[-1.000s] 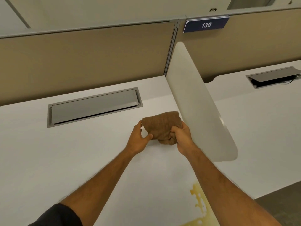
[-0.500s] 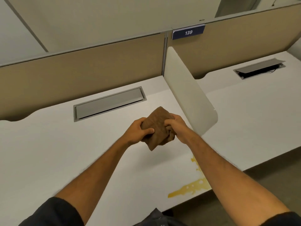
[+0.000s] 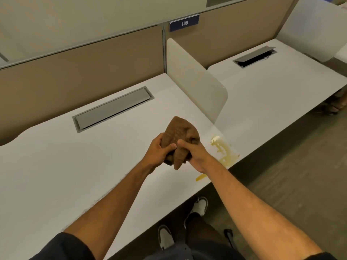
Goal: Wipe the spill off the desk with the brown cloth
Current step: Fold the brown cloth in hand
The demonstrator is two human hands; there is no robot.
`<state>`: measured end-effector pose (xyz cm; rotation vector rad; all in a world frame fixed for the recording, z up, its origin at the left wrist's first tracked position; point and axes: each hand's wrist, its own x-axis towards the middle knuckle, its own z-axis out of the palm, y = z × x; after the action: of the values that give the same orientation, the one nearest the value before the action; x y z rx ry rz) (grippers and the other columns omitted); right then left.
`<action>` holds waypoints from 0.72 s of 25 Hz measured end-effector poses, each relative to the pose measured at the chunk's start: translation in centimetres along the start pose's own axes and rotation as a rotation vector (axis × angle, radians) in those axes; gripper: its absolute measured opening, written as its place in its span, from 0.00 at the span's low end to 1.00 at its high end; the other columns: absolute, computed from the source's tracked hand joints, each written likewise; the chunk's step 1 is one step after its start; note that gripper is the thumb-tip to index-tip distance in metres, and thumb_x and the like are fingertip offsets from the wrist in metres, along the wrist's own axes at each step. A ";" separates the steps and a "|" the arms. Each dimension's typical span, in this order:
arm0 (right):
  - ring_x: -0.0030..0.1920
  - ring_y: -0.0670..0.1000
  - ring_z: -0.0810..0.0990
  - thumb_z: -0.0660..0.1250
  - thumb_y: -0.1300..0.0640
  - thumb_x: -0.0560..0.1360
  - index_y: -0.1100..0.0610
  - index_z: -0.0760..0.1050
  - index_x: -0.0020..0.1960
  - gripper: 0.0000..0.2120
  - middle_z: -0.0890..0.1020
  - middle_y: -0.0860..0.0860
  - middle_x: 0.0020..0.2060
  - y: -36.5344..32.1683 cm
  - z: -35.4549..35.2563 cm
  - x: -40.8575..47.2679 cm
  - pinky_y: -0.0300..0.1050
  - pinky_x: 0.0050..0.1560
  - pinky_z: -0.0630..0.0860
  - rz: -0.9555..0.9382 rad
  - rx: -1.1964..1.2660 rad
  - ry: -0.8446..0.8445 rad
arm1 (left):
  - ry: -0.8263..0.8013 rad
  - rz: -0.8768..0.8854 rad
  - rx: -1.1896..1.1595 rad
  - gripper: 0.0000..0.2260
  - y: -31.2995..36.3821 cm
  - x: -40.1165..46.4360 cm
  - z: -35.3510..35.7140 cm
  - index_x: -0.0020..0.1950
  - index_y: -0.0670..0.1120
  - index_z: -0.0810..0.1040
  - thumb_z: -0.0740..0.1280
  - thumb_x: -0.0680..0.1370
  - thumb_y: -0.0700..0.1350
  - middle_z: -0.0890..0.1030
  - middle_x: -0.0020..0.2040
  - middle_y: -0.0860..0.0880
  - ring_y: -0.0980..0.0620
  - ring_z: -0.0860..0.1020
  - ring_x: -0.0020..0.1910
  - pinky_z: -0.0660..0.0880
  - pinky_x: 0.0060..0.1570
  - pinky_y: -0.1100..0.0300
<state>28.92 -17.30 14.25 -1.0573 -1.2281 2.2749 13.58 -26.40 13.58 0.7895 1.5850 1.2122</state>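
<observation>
Above the smooth desk [image 3: 56, 175], hands bunch a nubby brown cloth [image 3: 180, 136].

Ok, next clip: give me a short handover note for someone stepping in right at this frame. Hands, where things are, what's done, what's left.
Left hand: grips the brown cloth from the left.
Right hand: pinches the same bunched cloth from the right.
The cloth is held up off the desk, touching nothing else.
The yellow spill lies on the desk's front right corner, beside the divider panel, running along the front edge, partly hidden by the right forearm.
Done: cloth in hand.
Left: bring the cloth down on the spill and wipe; no wiping shows yet.
</observation>
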 end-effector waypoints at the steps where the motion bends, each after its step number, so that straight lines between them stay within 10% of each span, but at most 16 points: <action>1: 0.54 0.62 0.84 0.78 0.51 0.69 0.56 0.79 0.61 0.23 0.85 0.60 0.54 0.4 -0.1 -1.1 0.50 0.37 0.81 -0.004 -0.021 0.055 | -0.007 0.010 0.023 0.14 -0.2 -0.8 0.6 0.64 0.50 0.78 0.73 0.80 0.48 0.86 0.55 0.48 0.47 0.87 0.51 0.85 0.42 0.52; 6: 0.41 0.58 0.86 0.78 0.57 0.68 0.55 0.80 0.55 0.16 0.87 0.56 0.45 1.7 -2.3 -5.6 0.45 0.28 0.75 -0.042 -0.110 0.197 | -0.033 0.050 0.123 0.17 -1.4 -3.8 2.9 0.63 0.51 0.79 0.77 0.77 0.51 0.85 0.56 0.51 0.51 0.86 0.52 0.85 0.46 0.57; 18: 0.56 0.53 0.84 0.78 0.55 0.71 0.46 0.76 0.63 0.23 0.84 0.51 0.57 6.9 -10.1 -12.6 0.54 0.53 0.83 -0.014 -0.067 0.341 | -0.017 -0.096 0.164 0.17 -7.1 -8.9 9.2 0.65 0.52 0.81 0.75 0.78 0.53 0.86 0.59 0.51 0.51 0.83 0.59 0.80 0.64 0.49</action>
<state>45.12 -22.99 10.70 -1.3860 -1.1685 1.9494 25.60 -33.37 8.99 0.8151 1.7049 1.0142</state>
